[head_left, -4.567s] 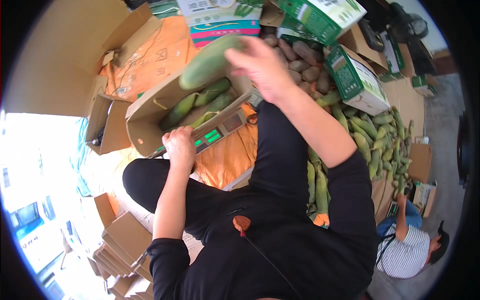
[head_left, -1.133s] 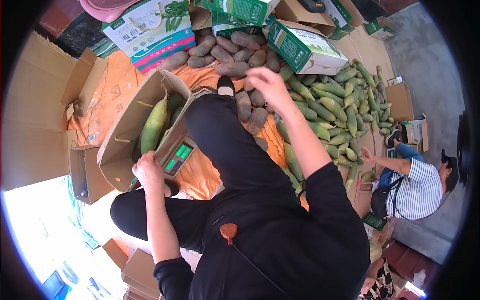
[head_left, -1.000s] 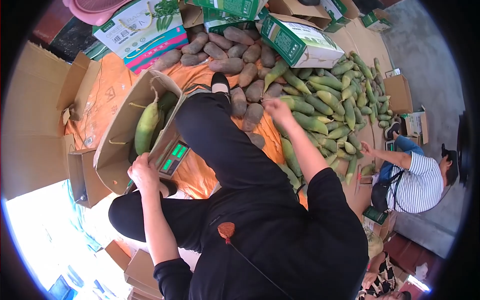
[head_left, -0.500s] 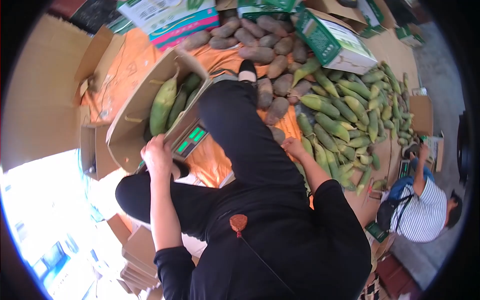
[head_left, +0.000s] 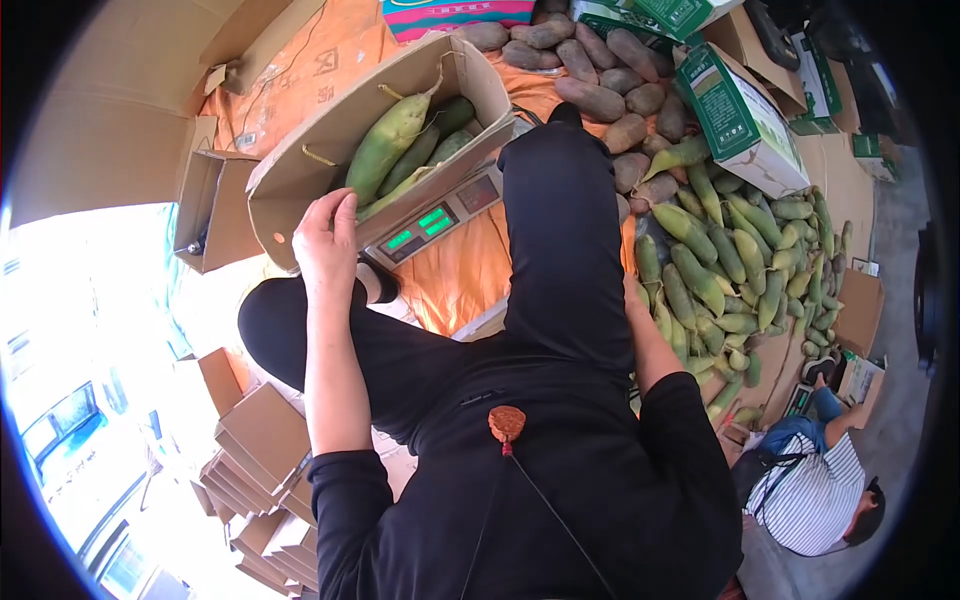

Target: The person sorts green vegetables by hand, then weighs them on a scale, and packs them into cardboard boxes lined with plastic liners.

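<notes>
An open cardboard box (head_left: pixel 290 190) holds several green radishes (head_left: pixel 392 145) and rests on a scale with a lit green display (head_left: pixel 420 229). At the box's near edge is my left hand (head_left: pixel 328 240), its fingers bent and close together; whether they grip the edge is hard to tell. My right hand (head_left: pixel 634 298) is mostly hidden behind my right knee, beside the pile of green radishes (head_left: pixel 697 277). Its fingers do not show.
Dark reddish radishes (head_left: pixel 592 100) lie beyond my knee. A green and white carton (head_left: pixel 740 120) stands at the upper right, folded cardboard (head_left: pixel 262 440) at the lower left. Another person (head_left: pixel 810 500) sits at the lower right.
The view has shifted, so the box and piles appear farther right. My left hand is still at the box edge, its fingers higher along it. My right hand has gone behind my knee.
</notes>
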Demonstrator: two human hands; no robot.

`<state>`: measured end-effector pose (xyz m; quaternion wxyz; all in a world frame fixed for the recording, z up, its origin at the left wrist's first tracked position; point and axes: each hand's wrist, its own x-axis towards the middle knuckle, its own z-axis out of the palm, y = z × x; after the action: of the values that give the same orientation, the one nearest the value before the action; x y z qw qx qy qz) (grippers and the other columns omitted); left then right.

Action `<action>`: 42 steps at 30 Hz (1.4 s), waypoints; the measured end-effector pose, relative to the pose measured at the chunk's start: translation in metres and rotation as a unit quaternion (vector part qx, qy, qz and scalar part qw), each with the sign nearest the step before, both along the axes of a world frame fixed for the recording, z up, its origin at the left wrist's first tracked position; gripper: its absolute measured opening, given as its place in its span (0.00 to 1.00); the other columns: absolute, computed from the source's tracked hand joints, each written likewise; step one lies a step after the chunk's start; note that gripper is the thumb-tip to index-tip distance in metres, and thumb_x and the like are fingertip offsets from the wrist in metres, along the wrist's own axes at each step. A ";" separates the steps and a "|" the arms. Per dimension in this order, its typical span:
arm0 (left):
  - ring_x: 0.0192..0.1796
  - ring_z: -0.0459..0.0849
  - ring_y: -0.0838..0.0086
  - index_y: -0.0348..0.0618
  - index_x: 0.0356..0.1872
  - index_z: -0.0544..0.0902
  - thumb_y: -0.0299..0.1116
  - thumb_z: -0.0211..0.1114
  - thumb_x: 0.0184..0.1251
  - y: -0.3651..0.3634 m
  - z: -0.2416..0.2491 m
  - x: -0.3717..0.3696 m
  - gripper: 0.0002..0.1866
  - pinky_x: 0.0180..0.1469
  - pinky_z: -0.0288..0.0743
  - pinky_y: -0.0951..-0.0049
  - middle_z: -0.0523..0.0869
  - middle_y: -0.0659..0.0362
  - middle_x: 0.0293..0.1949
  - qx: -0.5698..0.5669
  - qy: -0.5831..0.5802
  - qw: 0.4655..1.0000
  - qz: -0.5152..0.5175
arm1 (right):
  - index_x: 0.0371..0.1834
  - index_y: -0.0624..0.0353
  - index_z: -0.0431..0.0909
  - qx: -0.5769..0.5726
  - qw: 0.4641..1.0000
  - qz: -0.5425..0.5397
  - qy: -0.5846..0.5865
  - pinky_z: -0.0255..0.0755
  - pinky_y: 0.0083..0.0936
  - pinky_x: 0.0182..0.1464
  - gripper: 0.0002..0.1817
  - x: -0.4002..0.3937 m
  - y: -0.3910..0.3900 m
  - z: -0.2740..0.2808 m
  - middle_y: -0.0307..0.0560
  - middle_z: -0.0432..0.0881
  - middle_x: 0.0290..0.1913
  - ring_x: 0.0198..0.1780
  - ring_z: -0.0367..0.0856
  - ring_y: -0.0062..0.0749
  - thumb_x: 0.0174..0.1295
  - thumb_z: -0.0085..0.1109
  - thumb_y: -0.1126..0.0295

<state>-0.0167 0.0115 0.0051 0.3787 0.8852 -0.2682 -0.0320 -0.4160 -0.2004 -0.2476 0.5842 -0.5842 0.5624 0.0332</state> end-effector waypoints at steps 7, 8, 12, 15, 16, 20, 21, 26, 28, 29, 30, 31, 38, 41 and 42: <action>0.37 0.85 0.65 0.38 0.40 0.84 0.32 0.63 0.66 0.004 -0.001 0.002 0.09 0.42 0.77 0.70 0.86 0.52 0.35 -0.016 0.001 1.000 0.013 | 0.49 0.61 0.79 -0.081 0.983 0.158 0.043 0.72 0.28 0.47 0.17 0.001 0.002 -0.003 0.44 0.84 0.39 0.43 0.80 0.33 0.63 0.56 0.61; 0.37 0.85 0.65 0.38 0.40 0.84 0.32 0.63 0.66 0.003 0.000 0.002 0.09 0.43 0.77 0.71 0.86 0.52 0.36 -0.018 0.003 1.000 0.018 | 0.51 0.60 0.79 -0.099 0.976 0.181 0.068 0.71 0.30 0.47 0.18 0.002 0.001 -0.004 0.44 0.83 0.40 0.43 0.80 0.36 0.65 0.54 0.60; 0.39 0.86 0.67 0.38 0.40 0.85 0.33 0.63 0.66 0.007 -0.005 0.006 0.09 0.45 0.77 0.71 0.87 0.52 0.36 -0.016 0.007 1.000 0.026 | 0.51 0.59 0.79 -0.010 0.997 0.068 0.030 0.71 0.32 0.47 0.17 -0.003 0.003 -0.067 0.46 0.83 0.40 0.43 0.80 0.36 0.65 0.52 0.60; 0.41 0.86 0.70 0.39 0.40 0.85 0.33 0.63 0.66 0.009 -0.015 0.011 0.09 0.48 0.76 0.72 0.87 0.53 0.38 -0.025 0.028 0.999 0.032 | 0.51 0.58 0.78 0.034 0.999 -0.031 0.021 0.71 0.34 0.46 0.17 -0.023 -0.004 -0.064 0.47 0.83 0.40 0.43 0.80 0.37 0.66 0.51 0.60; 0.41 0.86 0.70 0.38 0.41 0.85 0.33 0.63 0.66 0.009 -0.015 0.011 0.10 0.49 0.76 0.73 0.88 0.54 0.37 -0.034 0.024 0.999 0.024 | 0.47 0.59 0.80 -0.023 0.998 0.061 0.017 0.72 0.32 0.46 0.15 -0.010 -0.001 -0.036 0.48 0.84 0.38 0.42 0.81 0.36 0.63 0.55 0.62; 0.41 0.86 0.73 0.37 0.42 0.85 0.34 0.62 0.68 0.010 -0.020 0.012 0.11 0.48 0.76 0.74 0.88 0.55 0.37 -0.031 0.037 0.999 0.025 | 0.38 0.61 0.83 0.061 0.994 -0.082 -0.050 0.74 0.31 0.46 0.13 -0.017 -0.011 -0.063 0.49 0.85 0.34 0.40 0.84 0.34 0.56 0.61 0.64; 0.41 0.86 0.73 0.38 0.42 0.85 0.35 0.62 0.68 0.010 -0.019 0.012 0.11 0.48 0.76 0.74 0.88 0.55 0.36 -0.027 0.036 0.999 0.026 | 0.38 0.61 0.83 0.060 0.993 -0.088 -0.047 0.74 0.31 0.46 0.13 -0.017 -0.014 -0.062 0.49 0.85 0.34 0.40 0.84 0.34 0.56 0.61 0.64; 0.42 0.85 0.75 0.38 0.44 0.85 0.35 0.61 0.69 0.007 -0.018 0.011 0.12 0.48 0.76 0.75 0.88 0.55 0.36 -0.001 0.048 0.998 0.038 | 0.34 0.60 0.83 -0.073 0.994 0.037 0.079 0.75 0.31 0.46 0.09 -0.007 -0.034 -0.039 0.51 0.86 0.34 0.40 0.84 0.38 0.56 0.58 0.68; 0.42 0.85 0.75 0.38 0.44 0.85 0.35 0.61 0.69 0.007 -0.022 0.013 0.12 0.49 0.75 0.75 0.88 0.55 0.37 -0.005 0.053 0.998 0.040 | 0.35 0.58 0.83 -0.083 0.993 0.009 0.088 0.75 0.32 0.46 0.08 -0.009 -0.042 -0.041 0.52 0.85 0.34 0.40 0.84 0.41 0.56 0.58 0.68; 0.42 0.85 0.75 0.38 0.44 0.85 0.35 0.61 0.69 0.007 -0.023 0.014 0.12 0.49 0.75 0.75 0.88 0.55 0.37 -0.006 0.051 0.998 0.042 | 0.36 0.58 0.83 -0.082 0.992 0.012 0.096 0.75 0.33 0.46 0.09 -0.010 -0.048 -0.041 0.52 0.85 0.34 0.40 0.84 0.42 0.57 0.58 0.68; 0.42 0.85 0.75 0.38 0.44 0.85 0.35 0.61 0.69 0.007 -0.024 0.015 0.12 0.50 0.75 0.75 0.88 0.55 0.37 -0.008 0.051 0.998 0.043 | 0.37 0.58 0.83 -0.082 0.991 0.015 0.104 0.75 0.33 0.47 0.09 -0.010 -0.054 -0.038 0.52 0.85 0.35 0.41 0.84 0.42 0.57 0.58 0.67; 0.43 0.85 0.75 0.38 0.44 0.85 0.35 0.60 0.70 0.008 -0.027 0.016 0.12 0.50 0.75 0.75 0.88 0.56 0.37 -0.013 0.050 0.998 0.042 | 0.38 0.58 0.84 -0.027 0.994 -0.007 0.103 0.75 0.34 0.48 0.10 -0.010 -0.062 -0.034 0.53 0.85 0.37 0.42 0.84 0.44 0.57 0.60 0.66; 0.43 0.85 0.76 0.39 0.44 0.85 0.36 0.60 0.70 0.008 -0.029 0.017 0.12 0.50 0.74 0.76 0.88 0.57 0.37 -0.006 0.050 0.997 0.062 | 0.43 0.60 0.81 -0.249 0.946 0.091 0.188 0.76 0.33 0.43 0.11 -0.004 -0.099 -0.011 0.52 0.85 0.38 0.39 0.84 0.44 0.58 0.57 0.70; 0.44 0.85 0.76 0.39 0.44 0.85 0.35 0.60 0.70 0.006 -0.026 0.016 0.12 0.50 0.74 0.76 0.88 0.57 0.38 0.024 0.035 0.996 0.076 | 0.44 0.54 0.81 -0.316 0.904 0.123 0.262 0.74 0.38 0.53 0.12 0.007 -0.121 -0.002 0.54 0.83 0.45 0.50 0.81 0.46 0.57 0.59 0.67; 0.44 0.85 0.76 0.39 0.44 0.85 0.35 0.60 0.70 0.006 -0.028 0.016 0.12 0.50 0.74 0.76 0.88 0.57 0.38 0.026 0.034 0.996 0.078 | 0.44 0.54 0.81 -0.315 0.904 0.124 0.261 0.74 0.38 0.53 0.12 0.012 -0.127 0.006 0.54 0.83 0.45 0.50 0.81 0.46 0.57 0.59 0.67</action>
<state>-0.0003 0.0172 -0.0232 0.3660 0.9113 -0.1845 -0.0397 -0.4038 -0.3275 -0.2420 0.1933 -0.7730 0.5992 0.0781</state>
